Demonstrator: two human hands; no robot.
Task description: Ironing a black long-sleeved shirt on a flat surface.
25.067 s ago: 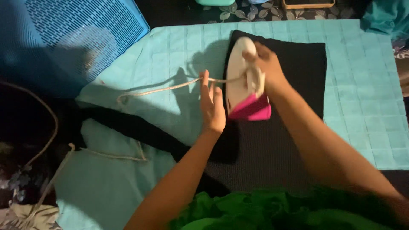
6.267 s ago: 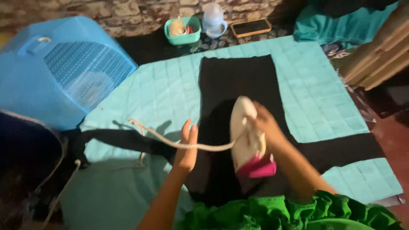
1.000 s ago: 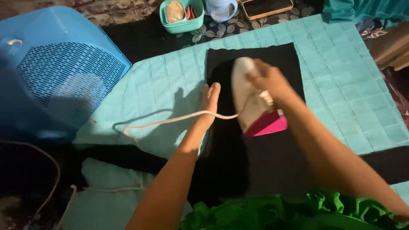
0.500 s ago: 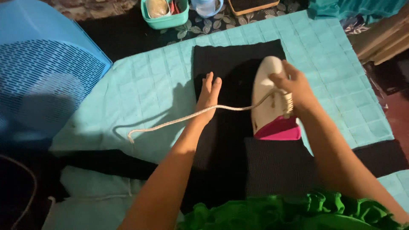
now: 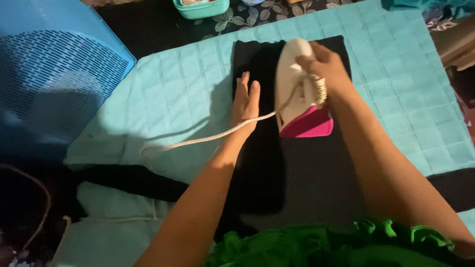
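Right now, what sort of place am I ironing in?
Most likely the floor of a home, set up for ironing. A quilted turquoise blanket is spread flat as a pad under the black cloth, with a blue perforated plastic laundry basket beside it and leaf-patterned floor covering beyond.

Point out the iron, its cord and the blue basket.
iron (image 5: 293, 84): head view, white body.
cord (image 5: 198, 141): head view, middle of the run across the teal mat.
blue basket (image 5: 54, 74): head view, slotted wall.
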